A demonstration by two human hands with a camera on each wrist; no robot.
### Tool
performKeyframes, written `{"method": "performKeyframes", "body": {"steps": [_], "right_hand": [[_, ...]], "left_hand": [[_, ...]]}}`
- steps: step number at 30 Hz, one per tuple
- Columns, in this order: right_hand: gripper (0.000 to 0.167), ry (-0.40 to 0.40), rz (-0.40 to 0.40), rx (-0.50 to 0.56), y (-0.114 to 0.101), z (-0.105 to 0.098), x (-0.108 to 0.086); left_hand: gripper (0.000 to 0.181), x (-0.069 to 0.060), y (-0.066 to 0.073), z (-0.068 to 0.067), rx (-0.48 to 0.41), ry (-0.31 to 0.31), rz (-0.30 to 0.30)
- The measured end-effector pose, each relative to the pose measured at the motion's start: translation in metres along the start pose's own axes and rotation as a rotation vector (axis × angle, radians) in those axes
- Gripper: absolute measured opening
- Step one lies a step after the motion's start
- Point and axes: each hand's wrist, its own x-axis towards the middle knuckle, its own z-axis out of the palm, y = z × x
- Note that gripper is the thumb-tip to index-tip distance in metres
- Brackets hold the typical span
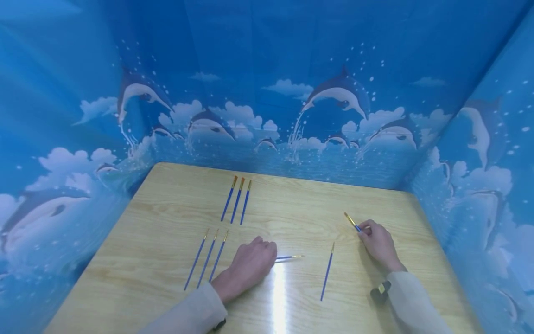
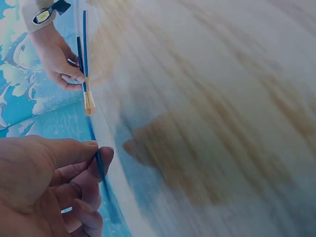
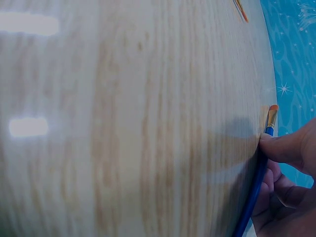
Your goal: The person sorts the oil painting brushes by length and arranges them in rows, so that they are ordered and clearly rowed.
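Note:
My left hand [image 1: 252,262] pinches a thin blue paintbrush [image 1: 289,257] near the table's middle, its tip pointing right. In the left wrist view the thumb and a finger of the left hand [image 2: 64,182] close on the blue handle [image 2: 100,165]. On the right, my right hand [image 1: 380,244] pinches a blue paintbrush [image 1: 352,221] whose bristles point up and left. The right wrist view shows that brush's flat orange-brown tip [image 3: 273,114] beyond the thumb of the right hand [image 3: 291,173]. Between the hands another blue brush [image 1: 327,272] lies on the table.
Three wider brushes [image 1: 236,199] lie side by side toward the back of the wooden table [image 1: 175,185]. Three thin brushes [image 1: 207,257] lie left of my left hand, the nearest partly behind my wrist. A blue dolphin-print curtain [image 1: 258,93] surrounds the table.

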Motion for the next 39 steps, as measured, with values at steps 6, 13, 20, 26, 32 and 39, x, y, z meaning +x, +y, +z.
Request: {"method": "performKeyframes", "body": {"steps": [6,13,20,26,32,39], "right_hand": [[0.025,-0.002,0.003,0.006,-0.001,-0.001,0.0],[0.026,-0.003,0.004,0.003,0.0,0.0,0.0],[0.026,-0.008,0.01,0.004,-0.001,0.0,0.0],[0.026,-0.009,0.015,0.003,-0.001,0.0,0.0],[0.026,-0.006,0.007,0.004,-0.001,0.0,0.0],[0.026,-0.006,0.008,0.004,-0.002,0.0,0.0]], "left_hand": [[0.004,-0.003,-0.003,-0.004,-0.064,0.023,0.007],[0.007,-0.007,-0.015,-0.012,-0.137,0.025,-0.047],[0.006,-0.014,-0.031,-0.013,-0.222,0.085,-0.125],[0.005,-0.023,-0.041,-0.012,-0.248,0.098,-0.178],[0.004,-0.027,-0.046,-0.015,-0.235,0.041,-0.259],[0.004,-0.036,-0.052,-0.012,-0.213,0.057,-0.257]]}}
